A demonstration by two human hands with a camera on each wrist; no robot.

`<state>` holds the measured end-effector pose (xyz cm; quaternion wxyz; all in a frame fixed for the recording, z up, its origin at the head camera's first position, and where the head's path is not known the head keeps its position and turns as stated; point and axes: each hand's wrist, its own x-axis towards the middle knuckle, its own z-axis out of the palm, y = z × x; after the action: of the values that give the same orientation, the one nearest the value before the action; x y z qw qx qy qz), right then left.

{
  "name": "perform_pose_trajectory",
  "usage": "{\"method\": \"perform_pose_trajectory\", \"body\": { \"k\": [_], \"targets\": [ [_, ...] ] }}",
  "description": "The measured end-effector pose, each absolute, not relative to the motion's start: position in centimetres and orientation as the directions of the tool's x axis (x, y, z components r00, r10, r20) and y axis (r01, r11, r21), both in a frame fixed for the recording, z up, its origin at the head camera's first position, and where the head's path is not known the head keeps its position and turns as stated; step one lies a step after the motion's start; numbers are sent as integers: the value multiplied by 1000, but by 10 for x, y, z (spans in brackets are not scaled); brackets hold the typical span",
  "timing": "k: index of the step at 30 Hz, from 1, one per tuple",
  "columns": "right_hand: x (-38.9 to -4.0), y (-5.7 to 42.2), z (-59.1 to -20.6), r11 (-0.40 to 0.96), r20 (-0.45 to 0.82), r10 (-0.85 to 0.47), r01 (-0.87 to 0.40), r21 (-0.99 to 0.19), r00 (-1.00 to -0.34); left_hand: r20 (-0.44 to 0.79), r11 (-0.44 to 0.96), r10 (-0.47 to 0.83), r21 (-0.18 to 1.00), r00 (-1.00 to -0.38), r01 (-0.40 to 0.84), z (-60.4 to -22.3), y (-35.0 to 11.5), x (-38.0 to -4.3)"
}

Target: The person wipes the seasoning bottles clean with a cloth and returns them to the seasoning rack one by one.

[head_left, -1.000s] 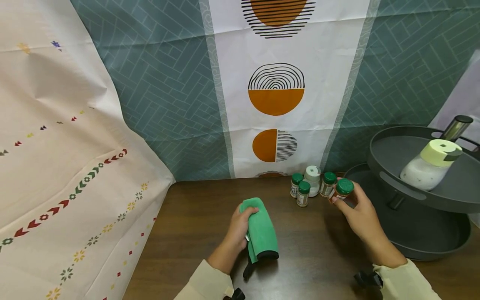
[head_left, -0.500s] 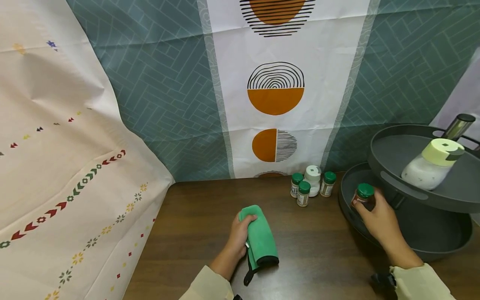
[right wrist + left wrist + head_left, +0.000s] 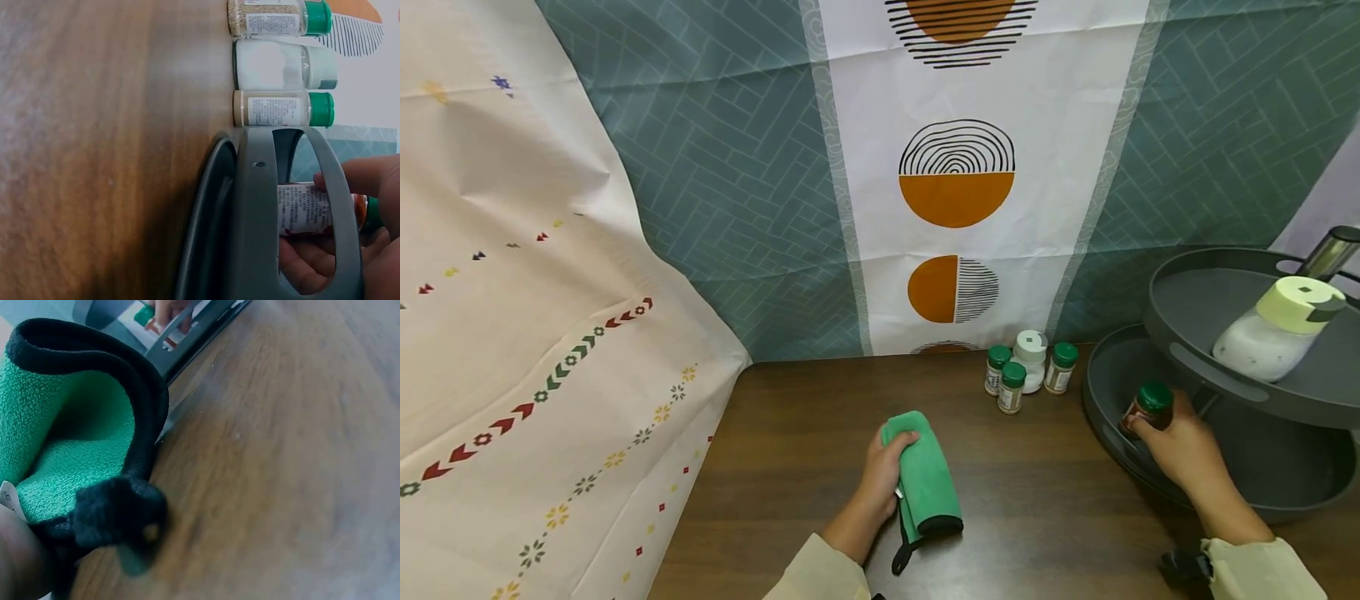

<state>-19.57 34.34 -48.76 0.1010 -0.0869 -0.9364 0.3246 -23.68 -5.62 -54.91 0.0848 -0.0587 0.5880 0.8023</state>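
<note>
My left hand (image 3: pixel 880 473) grips a folded green cloth (image 3: pixel 927 479) with black edging, held over the wooden table. In the left wrist view the cloth (image 3: pixel 81 450) shows its black loop close to the tabletop. My right hand (image 3: pixel 1189 454) holds a green-capped spice jar (image 3: pixel 1156 398) between thumb and fingers, over the left part of the lower tray (image 3: pixel 1285 471) of a dark grey two-tier stand. Through the tray's handle opening, the right wrist view shows the labelled jar (image 3: pixel 306 209) in my fingers. Whether its base touches the tray is hidden.
Against the back wall stand several jars, among them a white-lidded jar (image 3: pixel 1030 358) and a green-capped jar (image 3: pixel 1061 368). The upper tray (image 3: pixel 1195 312) overhangs the lower one and bears a tilted yellow-lidded white jar (image 3: pixel 1273 333). A metal post (image 3: pixel 1328 254) rises behind it.
My right hand has carried the jar away from the group at the back, rightward and down, in over the lower tray. The left hand and cloth have shifted slightly downward in view.
</note>
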Motion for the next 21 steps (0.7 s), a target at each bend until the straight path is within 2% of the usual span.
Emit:
{"method": "perform_pose_trajectory", "body": {
  "k": [10,15,21],
  "targets": [
    [-198,349,-487,789,85,204,113,-604,-975,-187,-301,62,933,-980,-197,-546,-55,-235],
    [-197,346,-489,754,214,215,23,-656,-953,-187,-305,64,931,-980,-198,-546,-55,-235],
    [-188,333,-476,694,384,367,-26,-720,-847,-190,-290,60,936,-980,-200,-548,-55,-235]
  ]
}}
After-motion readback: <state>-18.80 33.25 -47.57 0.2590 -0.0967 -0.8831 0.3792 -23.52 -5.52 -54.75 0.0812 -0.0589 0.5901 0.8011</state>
